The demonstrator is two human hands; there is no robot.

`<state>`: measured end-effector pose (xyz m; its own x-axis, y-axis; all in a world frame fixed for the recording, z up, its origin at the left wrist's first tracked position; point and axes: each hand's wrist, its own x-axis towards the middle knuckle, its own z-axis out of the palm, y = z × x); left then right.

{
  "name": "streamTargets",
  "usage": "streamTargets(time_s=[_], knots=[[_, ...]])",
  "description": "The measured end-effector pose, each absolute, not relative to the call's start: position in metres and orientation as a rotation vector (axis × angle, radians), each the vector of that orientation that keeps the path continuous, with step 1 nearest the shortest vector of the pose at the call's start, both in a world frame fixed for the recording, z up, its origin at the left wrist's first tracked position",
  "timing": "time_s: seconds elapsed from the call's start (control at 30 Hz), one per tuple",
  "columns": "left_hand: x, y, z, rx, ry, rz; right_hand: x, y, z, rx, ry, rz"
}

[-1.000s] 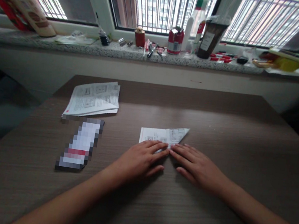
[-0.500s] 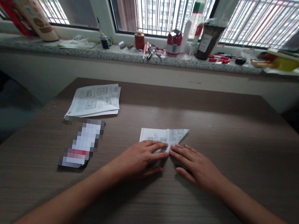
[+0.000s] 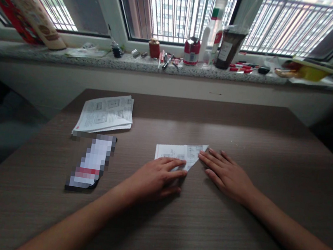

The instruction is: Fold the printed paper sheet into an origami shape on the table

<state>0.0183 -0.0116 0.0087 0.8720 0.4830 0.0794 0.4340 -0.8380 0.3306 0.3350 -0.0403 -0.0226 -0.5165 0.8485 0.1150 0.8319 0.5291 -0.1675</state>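
Observation:
A folded sheet of printed paper (image 3: 171, 151) lies flat on the table, with a pointed flap on its right side. My left hand (image 3: 159, 176) rests over the paper's lower part, fingers stretched out and slightly apart, hiding its near edge. At the slanted right edge of the flap, close to the pointed tip, the fingertips of my right hand (image 3: 224, 173) touch the paper. That hand is flat with its fingers extended.
The brown wooden table (image 3: 264, 223) stands below a window. A phone (image 3: 93, 162) lies left of my left hand, with a stack of printed sheets (image 3: 106, 111) behind it. The stone sill (image 3: 85, 59) carries a can (image 3: 191, 51), a bottle (image 3: 213, 31) and a dark cup (image 3: 228, 48).
My right hand has slid along the slanted edge, away from me and to the right, toward the pointed tip. My left hand stays on the paper. The camera view has tilted slightly.

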Motion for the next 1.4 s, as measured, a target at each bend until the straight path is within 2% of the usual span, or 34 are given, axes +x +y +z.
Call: streamTargets(time_s=[0.4, 0.57, 0.83, 1.17, 1.4], knots=[[0.018, -0.013, 0.011, 2.749, 0.706, 0.184, 0.348, -0.028, -0.031, -1.685, -2.421, 0.078], [0.018, -0.016, 0.009, 2.781, 0.717, 0.209, 0.345, -0.030, -0.025, -1.622, -2.291, 0.135], [0.027, -0.024, 0.003, 2.782, 0.731, 0.287, 0.305, -0.034, -0.005, -1.397, -2.152, 0.423], [0.029, -0.026, 0.005, 2.768, 0.729, 0.299, 0.279, -0.022, -0.016, -1.408, -2.181, 0.412], [0.028, -0.027, 0.010, 2.750, 0.722, 0.306, 0.290, 0.024, -0.019, -1.451, -2.134, 0.355]])
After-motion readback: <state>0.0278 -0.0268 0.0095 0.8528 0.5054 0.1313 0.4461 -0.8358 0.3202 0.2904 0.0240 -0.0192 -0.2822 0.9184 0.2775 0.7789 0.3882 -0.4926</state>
